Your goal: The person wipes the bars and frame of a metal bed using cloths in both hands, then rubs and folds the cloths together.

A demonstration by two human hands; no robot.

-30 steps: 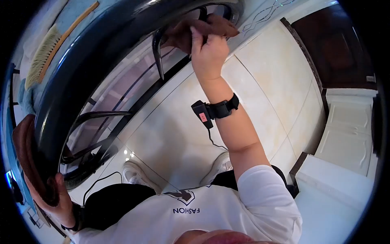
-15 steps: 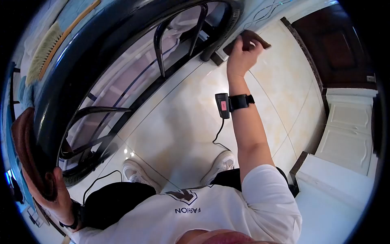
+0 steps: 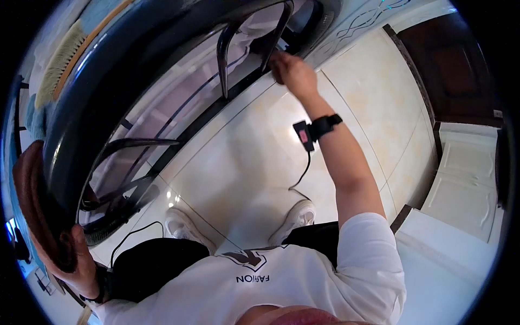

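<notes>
My right hand (image 3: 301, 79) is closed on a dark brown cloth (image 3: 278, 66), mostly hidden by the fingers, beside the lower bars of a black metal bed frame (image 3: 162, 46). A thin upright bar (image 3: 223, 62) stands just left of it. Down at the lower left, my left hand (image 3: 81, 265) grips a folded brown cloth (image 3: 31, 187). That cloth lies along the outer side of the frame's thick curved rail.
A bristle brush with a wooden back (image 3: 89, 46) rests on the bed at the upper left. Pale floor tiles (image 3: 233, 141) lie below, with my shoes (image 3: 292, 219) on them. A white cabinet (image 3: 466, 162) and a dark door (image 3: 449, 65) stand at the right.
My right hand has moved left and slightly down with its cloth, from the frame's corner to the lower bars. The cloth is more bunched now. My left hand stays nearly in place.
</notes>
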